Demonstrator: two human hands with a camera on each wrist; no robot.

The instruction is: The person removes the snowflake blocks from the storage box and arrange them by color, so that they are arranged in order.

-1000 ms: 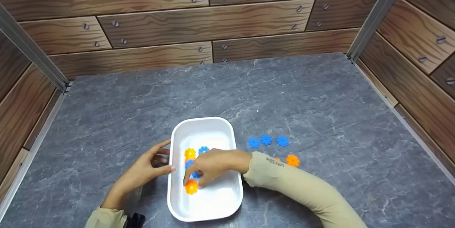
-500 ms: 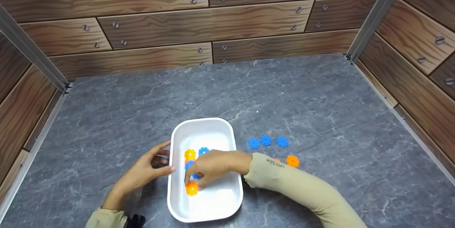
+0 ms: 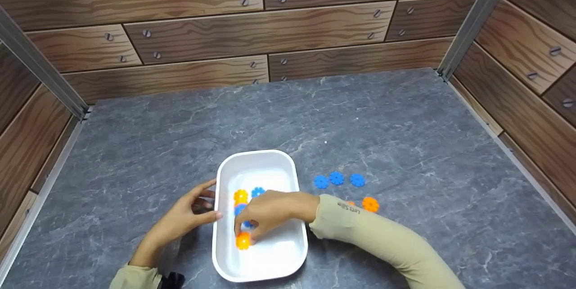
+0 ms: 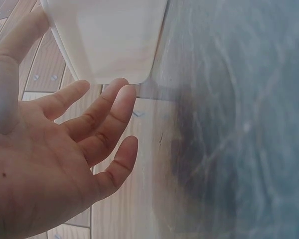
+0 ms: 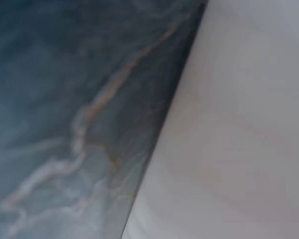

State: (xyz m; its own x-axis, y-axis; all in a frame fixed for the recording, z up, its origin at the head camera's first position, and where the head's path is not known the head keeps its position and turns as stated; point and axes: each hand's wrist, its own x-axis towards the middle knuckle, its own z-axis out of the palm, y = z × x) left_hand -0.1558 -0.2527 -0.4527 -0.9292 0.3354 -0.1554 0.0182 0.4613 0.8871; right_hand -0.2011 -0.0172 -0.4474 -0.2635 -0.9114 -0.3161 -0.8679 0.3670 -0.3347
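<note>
Right grip (image 3: 268,210) narrow, I pinch an orange disc (image 3: 243,241) inside the white tray (image 3: 276,259), lower centre of the frame; thin and flat as it looks, it could slip if I catch only its edge. Blue discs (image 3: 258,192) and a yellow disc (image 3: 241,196) lie close beyond, where a low sweep could scatter them. My left grip (image 3: 191,208), spread wide, touches the tray's left rim, perhaps too lightly to stop it sliding across the tabletop (image 3: 427,136) if bumped from the right. At lower right, my sleeve (image 3: 382,235) could drag the loose orange discs (image 3: 370,205).
</note>
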